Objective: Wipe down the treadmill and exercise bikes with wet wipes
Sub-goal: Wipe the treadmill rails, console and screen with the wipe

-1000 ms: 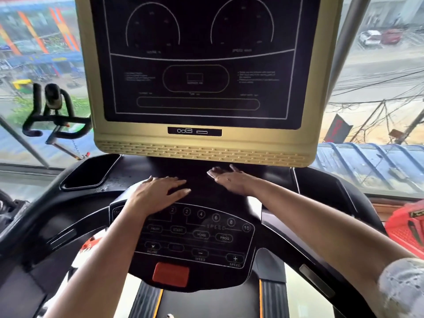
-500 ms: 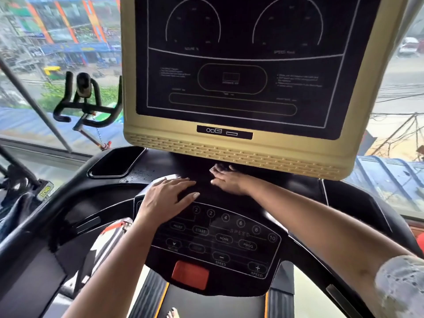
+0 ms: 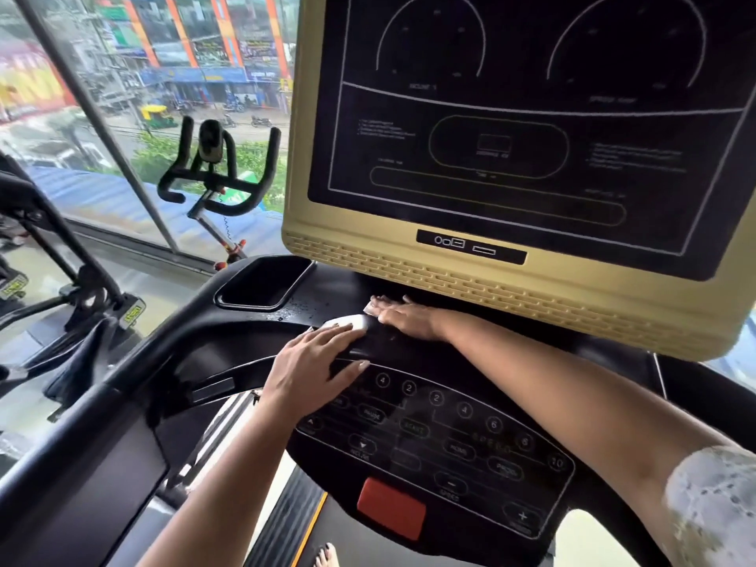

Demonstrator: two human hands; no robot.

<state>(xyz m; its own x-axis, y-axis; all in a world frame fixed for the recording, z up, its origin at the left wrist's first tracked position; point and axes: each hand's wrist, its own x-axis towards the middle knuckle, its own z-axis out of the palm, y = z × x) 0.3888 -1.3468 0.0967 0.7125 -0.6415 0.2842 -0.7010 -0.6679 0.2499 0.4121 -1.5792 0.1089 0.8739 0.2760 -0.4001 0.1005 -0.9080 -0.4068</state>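
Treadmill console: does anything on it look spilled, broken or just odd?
Only a scatter of small droplets on the black treadmill console, beside the recessed tray and left of the right hand. Probably wetness from wiping, not a spill. Nothing looks broken or askew.

On the treadmill (image 3: 229, 333), the display (image 3: 523, 137) stands behind the button panel (image 3: 433, 435). Between them the right hand (image 3: 409, 319) lies flat on a wet wipe (image 3: 370, 308). The left hand (image 3: 315, 362) rests just left of it. The tray recess (image 3: 262, 282) lies further left. Behind it the exercise bike (image 3: 217, 173) stands before the window (image 3: 82, 96).
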